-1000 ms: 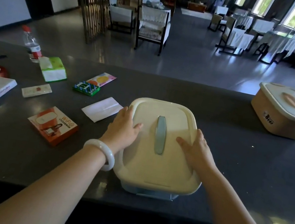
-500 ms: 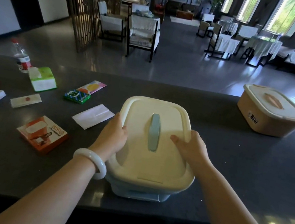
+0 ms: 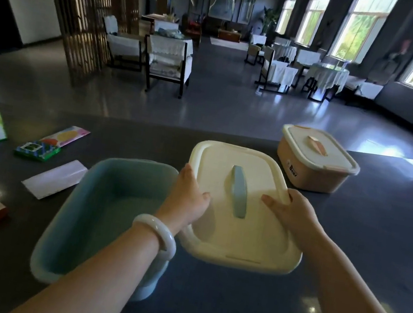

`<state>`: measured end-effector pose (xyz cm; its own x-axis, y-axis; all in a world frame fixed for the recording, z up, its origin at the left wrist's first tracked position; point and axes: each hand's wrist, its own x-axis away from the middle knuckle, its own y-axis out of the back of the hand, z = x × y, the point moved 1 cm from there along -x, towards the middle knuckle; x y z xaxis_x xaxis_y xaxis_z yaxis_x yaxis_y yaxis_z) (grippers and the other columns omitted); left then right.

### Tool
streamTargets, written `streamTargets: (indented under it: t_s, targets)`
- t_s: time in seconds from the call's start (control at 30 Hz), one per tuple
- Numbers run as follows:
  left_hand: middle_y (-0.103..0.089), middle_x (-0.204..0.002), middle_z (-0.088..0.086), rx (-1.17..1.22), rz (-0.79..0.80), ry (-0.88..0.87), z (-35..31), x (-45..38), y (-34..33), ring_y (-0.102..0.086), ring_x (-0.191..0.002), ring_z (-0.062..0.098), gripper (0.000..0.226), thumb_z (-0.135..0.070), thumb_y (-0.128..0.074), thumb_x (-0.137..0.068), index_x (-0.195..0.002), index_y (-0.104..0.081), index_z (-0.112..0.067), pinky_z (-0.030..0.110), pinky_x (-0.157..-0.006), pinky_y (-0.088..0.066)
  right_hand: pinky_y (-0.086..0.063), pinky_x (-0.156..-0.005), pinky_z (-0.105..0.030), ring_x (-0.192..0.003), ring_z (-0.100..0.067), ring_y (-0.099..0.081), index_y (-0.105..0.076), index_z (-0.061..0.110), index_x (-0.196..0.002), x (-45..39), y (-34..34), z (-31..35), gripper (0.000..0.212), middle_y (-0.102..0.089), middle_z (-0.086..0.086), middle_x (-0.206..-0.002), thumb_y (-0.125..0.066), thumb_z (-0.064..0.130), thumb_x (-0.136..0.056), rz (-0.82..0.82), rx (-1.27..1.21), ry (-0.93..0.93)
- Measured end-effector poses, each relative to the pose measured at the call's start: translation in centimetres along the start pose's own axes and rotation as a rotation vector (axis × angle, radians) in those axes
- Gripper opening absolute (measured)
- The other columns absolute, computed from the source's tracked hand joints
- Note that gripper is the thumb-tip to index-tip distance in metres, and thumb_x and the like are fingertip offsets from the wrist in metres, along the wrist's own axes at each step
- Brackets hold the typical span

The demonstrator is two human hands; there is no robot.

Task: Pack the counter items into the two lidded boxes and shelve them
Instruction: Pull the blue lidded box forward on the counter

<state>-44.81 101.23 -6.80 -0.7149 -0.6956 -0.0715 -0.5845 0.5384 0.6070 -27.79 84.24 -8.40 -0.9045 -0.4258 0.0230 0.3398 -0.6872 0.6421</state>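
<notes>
Both hands, the left hand (image 3: 187, 197) and right hand (image 3: 291, 214), grip the cream lid (image 3: 236, 232) by its side edges, just right of the open blue box (image 3: 98, 209) on the counter (image 3: 377, 239).

I see a restaurant dining hall: round tables with white tablecloths (image 3: 328, 74), dark-framed chairs with white covers (image 3: 168, 61), tall windows (image 3: 364, 24) and a long dark stone counter (image 3: 377, 239).
</notes>
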Motion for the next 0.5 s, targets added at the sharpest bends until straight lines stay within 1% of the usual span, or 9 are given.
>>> streamTargets:
  t_s: [0.07,0.13,0.2,0.23,0.3,0.37,0.43,0.5]
  targets:
    - [-0.045,-0.132,0.009,-0.005,0.023,0.035,-0.8,-0.1,-3.0,-0.054,-0.111,0.027,0.059,-0.021,-0.058,-0.092,-0.142,-0.029,-0.011,0.030,-0.080,-0.046,-0.046,-0.068,-0.031,-0.086,-0.014,-0.057,-0.049,0.022,-0.128,-0.8,1.2,-2.2,0.063,-0.058,0.005,-0.102,-0.066,0.057,-0.079,0.011,0.019,-0.038]
    - [-0.042,-0.137,0.009,-0.006,0.045,0.088,-0.8,0.0,-5.7,-0.052,-0.117,0.029,0.062,-0.020,-0.058,-0.091,-0.144,-0.028,-0.012,0.030,-0.082,-0.041,-0.045,-0.066,-0.031,-0.085,-0.013,-0.056,-0.049,0.022,-0.128,-1.4,1.7,-4.5,0.063,-0.057,0.006,-0.100,-0.068,0.055,-0.078,0.022,0.050,-0.072]
    - [-0.040,-0.141,0.010,0.005,0.075,0.139,-0.1,0.3,-7.8,-0.049,-0.120,0.030,0.063,-0.020,-0.057,-0.090,-0.145,-0.027,-0.012,0.033,-0.090,-0.043,-0.046,-0.064,-0.031,-0.084,-0.014,-0.056,-0.051,0.020,-0.125,-1.6,1.3,-6.7,0.061,-0.057,0.005,-0.099,-0.070,0.053,-0.078,0.035,0.057,-0.095]
    - [-0.039,-0.141,0.010,0.020,0.095,0.160,0.5,0.6,-8.6,-0.048,-0.121,0.030,0.064,-0.020,-0.057,-0.090,-0.146,-0.027,-0.013,0.037,-0.096,-0.044,-0.047,-0.066,-0.032,-0.087,-0.015,-0.056,-0.051,0.020,-0.125,-1.7,0.8,-7.8,0.061,-0.055,0.003,-0.103,-0.070,0.053,-0.077,0.046,0.064,-0.108]
    - [-0.041,-0.140,0.009,0.051,0.122,0.192,1.8,1.2,-9.9,-0.048,-0.122,0.027,0.064,-0.019,-0.058,-0.090,-0.146,-0.028,-0.015,0.044,-0.101,-0.045,-0.049,-0.075,-0.038,-0.096,-0.021,-0.052,-0.050,0.021,-0.127,-1.7,-0.4,-9.6,0.063,-0.044,0.000,-0.109,-0.070,0.054,-0.077,0.058,0.096,-0.143]
    - [-0.042,-0.140,0.006,0.025,0.122,0.214,3.3,1.8,-11.0,-0.043,-0.125,0.027,0.065,-0.020,-0.058,-0.089,-0.147,-0.027,-0.018,0.044,-0.104,-0.040,-0.048,-0.086,-0.044,-0.102,-0.026,-0.045,-0.051,0.022,-0.126,-1.6,-1.7,-10.9,0.063,-0.036,-0.002,-0.107,-0.069,0.055,-0.076,0.059,0.127,-0.160]
    - [-0.040,-0.143,0.000,-0.048,0.107,0.247,4.7,2.1,-11.7,-0.033,-0.127,0.029,0.068,-0.024,-0.056,-0.088,-0.148,-0.024,-0.023,0.043,-0.107,-0.032,-0.047,-0.089,-0.043,-0.104,-0.027,-0.042,-0.052,0.022,-0.124,-1.5,-3.0,-11.7,0.060,-0.036,-0.004,-0.108,-0.069,0.055,-0.076,0.073,0.133,-0.165]
    - [-0.039,-0.145,-0.003,-0.068,0.108,0.289,6.0,2.2,-12.3,-0.030,-0.127,0.030,0.070,-0.028,-0.056,-0.087,-0.148,-0.022,-0.025,0.041,-0.107,-0.027,-0.045,-0.092,-0.043,-0.111,-0.028,-0.038,-0.052,0.022,-0.121,-1.4,-4.0,-12.3,0.057,-0.038,-0.008,-0.112,-0.069,0.054,-0.076,0.102,0.139,-0.163]
